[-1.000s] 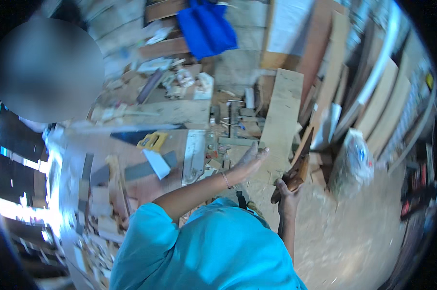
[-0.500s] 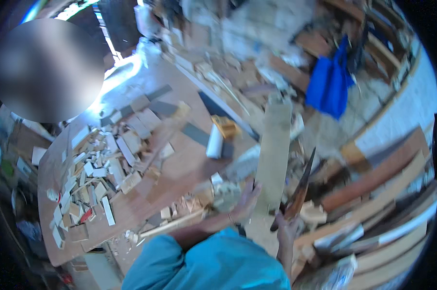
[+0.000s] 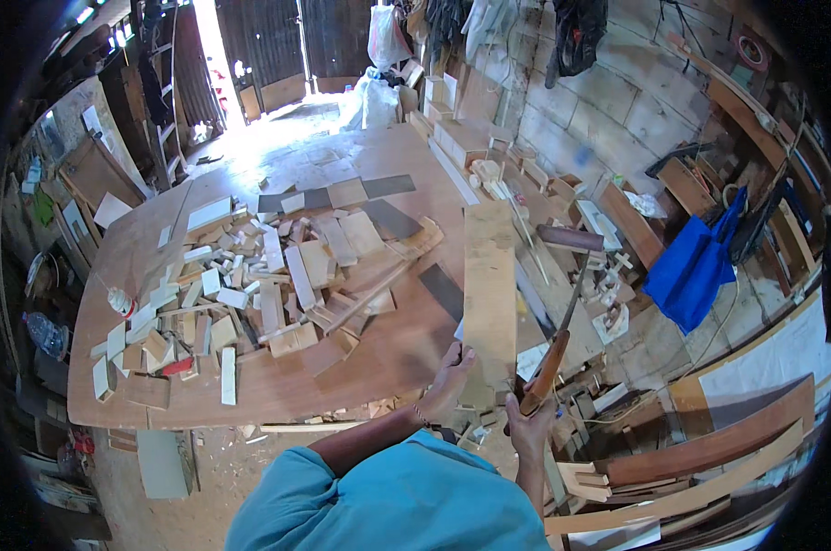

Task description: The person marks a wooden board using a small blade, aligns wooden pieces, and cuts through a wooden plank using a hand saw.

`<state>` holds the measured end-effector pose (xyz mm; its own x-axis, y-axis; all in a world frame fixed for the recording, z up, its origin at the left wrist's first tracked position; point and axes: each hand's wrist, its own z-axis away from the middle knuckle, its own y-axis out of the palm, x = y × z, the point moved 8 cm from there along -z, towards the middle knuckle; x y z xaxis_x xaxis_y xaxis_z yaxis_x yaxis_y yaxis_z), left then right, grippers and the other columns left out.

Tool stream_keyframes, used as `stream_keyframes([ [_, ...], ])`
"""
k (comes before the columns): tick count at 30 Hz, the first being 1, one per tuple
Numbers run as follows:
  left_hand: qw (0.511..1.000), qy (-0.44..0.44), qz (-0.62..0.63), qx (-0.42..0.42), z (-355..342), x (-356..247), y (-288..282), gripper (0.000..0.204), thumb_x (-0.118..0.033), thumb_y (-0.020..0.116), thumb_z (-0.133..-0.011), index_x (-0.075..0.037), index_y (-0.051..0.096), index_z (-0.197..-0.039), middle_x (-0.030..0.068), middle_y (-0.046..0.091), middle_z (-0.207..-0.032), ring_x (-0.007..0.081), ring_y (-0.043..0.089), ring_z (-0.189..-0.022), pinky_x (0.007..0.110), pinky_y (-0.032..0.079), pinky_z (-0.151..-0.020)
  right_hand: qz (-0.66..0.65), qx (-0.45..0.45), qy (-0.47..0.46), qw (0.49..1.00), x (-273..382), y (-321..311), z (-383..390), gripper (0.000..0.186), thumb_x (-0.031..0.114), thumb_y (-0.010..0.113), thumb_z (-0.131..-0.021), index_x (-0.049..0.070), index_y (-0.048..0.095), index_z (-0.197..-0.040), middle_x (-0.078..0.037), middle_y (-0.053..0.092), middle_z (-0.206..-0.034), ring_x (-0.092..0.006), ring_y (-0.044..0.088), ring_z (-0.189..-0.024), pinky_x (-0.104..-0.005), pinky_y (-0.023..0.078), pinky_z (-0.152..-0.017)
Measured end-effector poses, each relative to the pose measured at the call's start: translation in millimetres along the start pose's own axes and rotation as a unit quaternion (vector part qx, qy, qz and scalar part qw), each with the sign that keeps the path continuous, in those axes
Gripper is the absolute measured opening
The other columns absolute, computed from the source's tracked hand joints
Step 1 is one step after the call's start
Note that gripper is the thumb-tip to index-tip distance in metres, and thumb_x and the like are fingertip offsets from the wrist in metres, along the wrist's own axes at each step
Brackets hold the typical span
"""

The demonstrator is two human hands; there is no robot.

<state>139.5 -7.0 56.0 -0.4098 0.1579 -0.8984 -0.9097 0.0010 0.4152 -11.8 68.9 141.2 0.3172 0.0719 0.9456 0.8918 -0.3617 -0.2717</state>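
Note:
A long pale wooden board (image 3: 491, 285) stretches away in front of me. At its left edge, near the closer end, my left hand (image 3: 447, 378) is closed, its fingertips at the edge. To the right of the board, my right hand (image 3: 529, 427) wraps round the lower end of a wooden-handled tool with a long, dark, tapering blade (image 3: 546, 372). The blade points away and slightly right, apart from the board. I see the tool nearly edge-on, so its exact kind does not show.
A brown worktable (image 3: 388, 340) on the left bears a heap of small wood offcuts (image 3: 268, 303). A blue bag (image 3: 695, 271) hangs by the block wall at right. Long planks (image 3: 718, 436) are stacked at lower right, and an upright grey panel (image 3: 165, 464) is below the table.
My view has swung leftward and up, so the table and back wall show more fully and sharply. Both hands keep their holds on the board and the wooden-handled tool.

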Motion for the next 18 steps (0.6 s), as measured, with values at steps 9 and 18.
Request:
stream_keyframes([
  [9,0.997,0.011,0.069,-0.022,-57.2,-31.1,-66.9,0.021,-0.019,0.048,-0.086,-0.003,0.043,-0.098,0.0004,0.045,-0.083,0.0082,0.041,-0.073,0.025,0.038,-0.064,-0.025,0.055,-0.039,0.997,-3.1,96.8,-49.5,0.026,-0.001,0.055,-0.071,0.0,0.046,-0.095,-0.004,0.047,-0.077,-0.0085,0.046,-0.07,-0.0239,0.038,-0.061],
  [18,0.975,0.024,-0.087,-0.205,-149.4,-11.4,-125.8,0.031,-0.023,0.054,-0.08,0.003,0.043,-0.093,0.013,0.053,-0.084,0.0171,0.05,-0.079,0.032,0.041,-0.07,0.116,0.186,-0.111,0.969,-2.8,157.2,-101.5,0.049,-0.009,0.046,-0.069,0.0,0.042,-0.117,-0.012,0.055,-0.108,-0.0163,0.055,-0.092,-0.0271,0.045,-0.075],
])
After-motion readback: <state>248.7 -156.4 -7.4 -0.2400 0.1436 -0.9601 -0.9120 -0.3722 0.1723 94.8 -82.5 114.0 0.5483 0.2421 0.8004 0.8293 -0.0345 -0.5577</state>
